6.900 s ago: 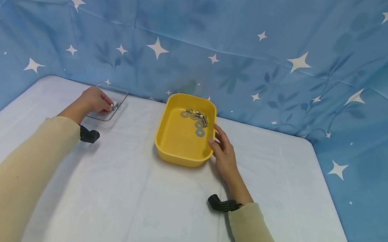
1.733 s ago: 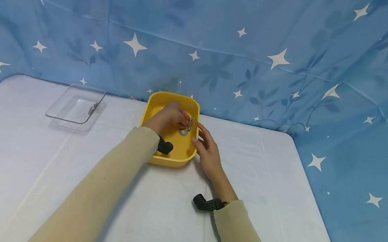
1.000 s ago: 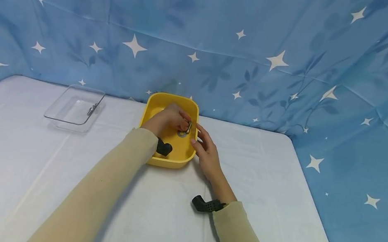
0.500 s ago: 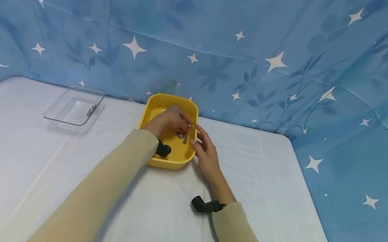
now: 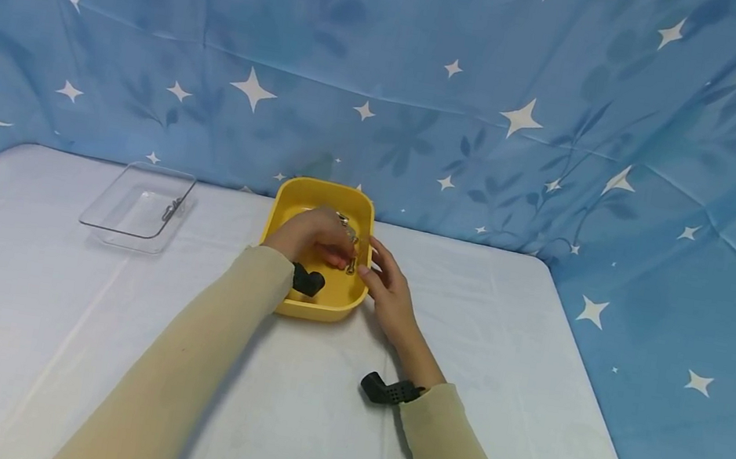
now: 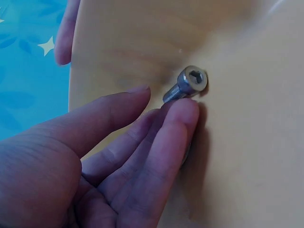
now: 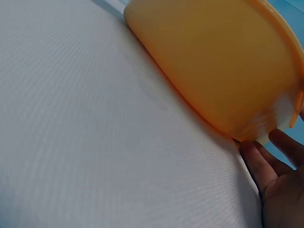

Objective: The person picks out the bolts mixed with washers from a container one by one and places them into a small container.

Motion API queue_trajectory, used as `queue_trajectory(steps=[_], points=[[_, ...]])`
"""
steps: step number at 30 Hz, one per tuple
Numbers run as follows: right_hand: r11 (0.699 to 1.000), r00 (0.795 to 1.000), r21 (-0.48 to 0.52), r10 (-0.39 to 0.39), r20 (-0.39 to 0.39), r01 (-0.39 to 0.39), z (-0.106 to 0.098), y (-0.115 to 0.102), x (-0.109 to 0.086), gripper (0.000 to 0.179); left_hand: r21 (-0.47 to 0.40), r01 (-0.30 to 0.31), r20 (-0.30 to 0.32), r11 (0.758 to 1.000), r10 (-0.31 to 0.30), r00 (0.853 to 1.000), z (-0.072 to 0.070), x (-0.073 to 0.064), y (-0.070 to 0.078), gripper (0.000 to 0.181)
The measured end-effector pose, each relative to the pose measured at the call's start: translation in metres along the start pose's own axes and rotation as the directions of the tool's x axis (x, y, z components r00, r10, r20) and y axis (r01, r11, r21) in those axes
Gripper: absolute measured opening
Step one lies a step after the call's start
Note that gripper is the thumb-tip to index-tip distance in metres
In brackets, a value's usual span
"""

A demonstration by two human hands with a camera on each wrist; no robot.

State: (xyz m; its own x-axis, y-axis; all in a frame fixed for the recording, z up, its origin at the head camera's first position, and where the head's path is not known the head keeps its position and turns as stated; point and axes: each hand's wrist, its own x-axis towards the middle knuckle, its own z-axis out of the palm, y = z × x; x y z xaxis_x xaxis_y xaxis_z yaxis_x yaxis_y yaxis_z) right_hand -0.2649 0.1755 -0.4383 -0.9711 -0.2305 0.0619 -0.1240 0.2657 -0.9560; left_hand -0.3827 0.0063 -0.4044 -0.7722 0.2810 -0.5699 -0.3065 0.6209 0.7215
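My left hand (image 5: 316, 233) reaches down into the yellow plastic tray (image 5: 318, 314). In the left wrist view, a socket-head bolt (image 6: 192, 81) lies against the tray surface by my fingertips, its hex recess facing the camera. The thumb is apart from the bolt, and no firm pinch shows. Small metal pieces (image 5: 342, 219) show just beyond this hand; the hand covers much of the tray's inside. At the tray's right wall, my right hand (image 5: 394, 294) rests its fingertips on the outside, as the right wrist view also shows.
A clear, shallow container (image 5: 118, 232) stands at the table's far left with small bolts (image 5: 173, 209) at its right side. White cloth (image 5: 306, 403) covers the table. A blue star-patterned curtain (image 5: 241, 28) hangs right behind it.
My left hand has come from the clear container into the yellow tray. Over the last second its fingers shift among the metal pieces, uncovering some. The right hand stays at the tray's side.
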Motion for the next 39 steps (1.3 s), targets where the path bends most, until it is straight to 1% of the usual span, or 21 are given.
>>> queue_trajectory(steps=[2,5,9,12,14,18,21,24,27,29,34,39], points=[[1.000,1.000,0.001,-0.001,0.001,0.001,0.0000,0.0003,0.0002,0.058,0.006,0.013,0.023,1.000,-0.013,1.000,0.0005,-0.0001,0.0007,0.020],[1.000,1.000,-0.001,-0.001,0.000,0.001,-0.0001,0.0001,0.0002,0.058,-0.010,0.013,0.044,1.000,-0.013,0.999,0.0018,-0.0008,0.0020,0.020],[1.000,1.000,-0.007,-0.004,0.002,0.004,-0.0004,0.0000,0.0001,0.057,0.036,-0.046,0.037,0.998,0.045,0.998,0.0035,-0.0012,0.0013,0.016],[1.000,1.000,-0.012,-0.004,0.003,0.004,-0.0009,0.0006,0.0001,0.057,0.069,-0.097,0.038,0.993,0.095,0.995,0.0050,-0.0020,0.0001,0.018],[1.000,1.000,-0.015,-0.003,0.001,0.003,-0.0012,0.0013,0.0001,0.057,0.062,-0.116,0.049,0.991,0.113,0.992,0.0062,-0.0024,-0.0005,0.021],[1.000,1.000,-0.015,-0.005,-0.002,0.005,-0.0016,0.0024,0.0000,0.057,0.071,-0.138,0.075,0.988,0.133,0.988,0.0077,-0.0015,-0.0011,0.022],[1.000,1.000,-0.010,-0.006,-0.003,0.006,-0.0013,0.0027,-0.0001,0.057,0.079,-0.141,0.086,0.987,0.134,0.987,0.0076,-0.0014,-0.0010,0.022],[1.000,1.000,0.000,0.000,-0.004,0.000,-0.0008,0.0024,-0.0005,0.058,0.046,-0.142,0.090,0.989,0.137,0.986,0.0069,-0.0006,-0.0007,0.023],[1.000,1.000,0.005,-0.001,-0.002,0.001,-0.0005,0.0018,-0.0013,0.057,-0.008,-0.155,0.070,0.988,0.155,0.985,0.0058,0.0014,-0.0010,0.027],[1.000,1.000,0.010,-0.006,0.000,0.006,-0.0005,0.0013,-0.0016,0.057,-0.034,-0.175,0.037,0.984,0.176,0.984,0.0046,0.0030,-0.0018,0.029],[1.000,1.000,0.010,-0.011,0.002,0.011,-0.0004,0.0009,-0.0016,0.056,-0.063,-0.223,-0.032,0.973,0.221,0.975,0.0023,0.0040,-0.0041,0.029],[1.000,1.000,0.010,-0.005,0.001,0.005,-0.0002,0.0008,-0.0009,0.056,-0.161,-0.232,-0.063,0.959,0.225,0.972,0.0019,0.0038,-0.0046,0.031]])
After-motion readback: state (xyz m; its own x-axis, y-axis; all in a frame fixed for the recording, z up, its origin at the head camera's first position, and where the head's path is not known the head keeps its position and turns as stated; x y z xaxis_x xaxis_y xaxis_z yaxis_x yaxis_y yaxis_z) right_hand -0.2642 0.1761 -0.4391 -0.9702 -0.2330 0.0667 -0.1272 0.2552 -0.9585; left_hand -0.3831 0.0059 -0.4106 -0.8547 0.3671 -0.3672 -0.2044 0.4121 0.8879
